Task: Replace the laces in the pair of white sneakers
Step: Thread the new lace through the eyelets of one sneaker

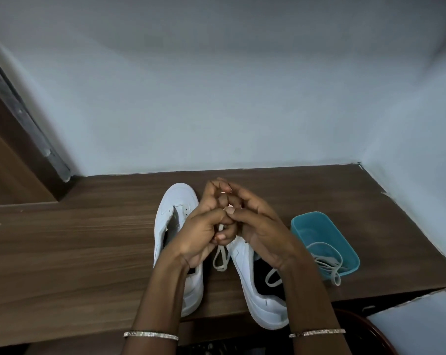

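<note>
Two white sneakers stand on the wooden table, toes pointing away from me. The left sneaker (174, 221) shows bare eyelets with no lace. The right sneaker (257, 290) is mostly hidden under my hands. My left hand (204, 226) and my right hand (255, 224) meet above its front, and both pinch a white lace (220, 257). A loop of that lace hangs down between the shoes, and another stretch lies across the right sneaker's dark opening.
A teal plastic tub (345, 242) sits right of the shoes with several loose white laces in it, one trailing over its near rim. The table (76, 252) ends at a pale wall behind and to the right. A dark round chair edge (365, 326) shows at the bottom right.
</note>
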The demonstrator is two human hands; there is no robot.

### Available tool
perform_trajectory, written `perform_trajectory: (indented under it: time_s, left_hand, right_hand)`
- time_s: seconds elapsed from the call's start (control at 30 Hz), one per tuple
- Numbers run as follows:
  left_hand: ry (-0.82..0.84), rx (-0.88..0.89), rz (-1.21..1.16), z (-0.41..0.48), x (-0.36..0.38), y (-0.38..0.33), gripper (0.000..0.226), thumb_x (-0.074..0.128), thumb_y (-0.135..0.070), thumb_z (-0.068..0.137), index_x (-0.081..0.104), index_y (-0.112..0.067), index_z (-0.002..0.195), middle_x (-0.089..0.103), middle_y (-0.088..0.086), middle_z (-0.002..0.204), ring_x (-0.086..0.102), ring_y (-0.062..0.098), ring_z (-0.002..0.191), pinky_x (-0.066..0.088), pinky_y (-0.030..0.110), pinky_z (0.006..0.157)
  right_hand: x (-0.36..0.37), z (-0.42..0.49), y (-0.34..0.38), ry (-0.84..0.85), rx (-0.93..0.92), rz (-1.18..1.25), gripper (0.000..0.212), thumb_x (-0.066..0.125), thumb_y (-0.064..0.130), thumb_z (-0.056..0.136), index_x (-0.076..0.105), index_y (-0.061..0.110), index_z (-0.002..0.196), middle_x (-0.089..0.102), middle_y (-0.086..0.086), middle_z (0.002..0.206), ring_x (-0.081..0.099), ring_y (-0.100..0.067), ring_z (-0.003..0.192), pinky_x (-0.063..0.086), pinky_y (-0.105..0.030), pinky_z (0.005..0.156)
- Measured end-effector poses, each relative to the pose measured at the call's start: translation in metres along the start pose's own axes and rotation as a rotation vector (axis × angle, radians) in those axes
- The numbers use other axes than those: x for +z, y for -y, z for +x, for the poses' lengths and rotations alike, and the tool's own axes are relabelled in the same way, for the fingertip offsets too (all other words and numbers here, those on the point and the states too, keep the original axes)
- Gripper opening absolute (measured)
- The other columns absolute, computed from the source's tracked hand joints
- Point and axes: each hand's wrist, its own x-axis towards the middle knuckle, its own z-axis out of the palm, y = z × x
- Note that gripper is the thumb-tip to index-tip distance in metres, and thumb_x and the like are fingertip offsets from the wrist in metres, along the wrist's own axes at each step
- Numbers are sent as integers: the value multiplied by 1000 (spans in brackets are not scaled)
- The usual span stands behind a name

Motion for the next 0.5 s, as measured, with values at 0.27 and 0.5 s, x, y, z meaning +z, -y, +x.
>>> perform_trajectory:
  time_s: [0.27,0.5]
  left_hand:
    - [-130,18,354,-3,-34,-18,34,58,3,95,52,-19,120,59,0,100,34,9,48,29,21,46]
    - [-70,-117,761,-1,-43,-17,12,64,-18,96,75,-17,101,71,0,76,48,10,52,36,15,48]
  right_hand:
    - [-19,-4,15,-225,-8,-417,18,72,13,91,76,5,106,60,-1,64,46,0,45,36,-11,48]
    - [-52,-12,25,-605,-152,-694,7,72,23,91,77,22,88,75,5,79,63,-2,73,48,-20,70]
